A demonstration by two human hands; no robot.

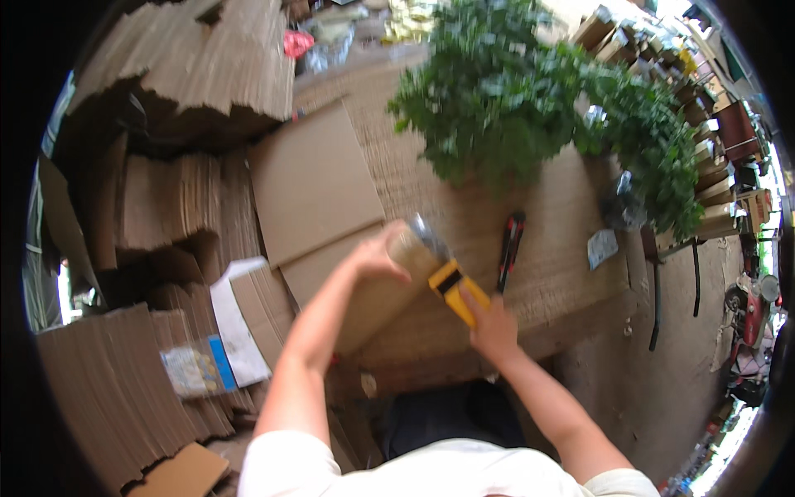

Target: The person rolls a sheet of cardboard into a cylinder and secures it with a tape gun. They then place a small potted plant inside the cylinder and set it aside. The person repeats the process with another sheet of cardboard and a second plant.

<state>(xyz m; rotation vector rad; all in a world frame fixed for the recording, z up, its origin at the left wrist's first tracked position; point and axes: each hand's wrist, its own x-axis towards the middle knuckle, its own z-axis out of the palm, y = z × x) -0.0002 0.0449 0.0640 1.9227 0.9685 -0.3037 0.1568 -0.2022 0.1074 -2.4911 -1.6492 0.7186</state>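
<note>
My right hand (494,327) is closed round the handle of a yellow tape dispenser (455,291) with a black band. Shiny clear film and a tan tape roll (414,255) show at its far end. Against the roll my left hand (379,255) curves, thumb and fingers on either side of it; motion blurs the contact. To the right of the dispenser lies a black-and-red utility knife (511,248). Beneath my left hand and beyond it are flat cardboard sheets (315,178).
Leafy green plants (497,99) cover the table's far side. Stacked flat cardboard (99,381) crowds the left, with a white sheet (240,323) against it. A small clear packet (602,248) lies near the wooden table's (571,273) right edge. Dark bent bars (657,306) stand beyond that edge.
</note>
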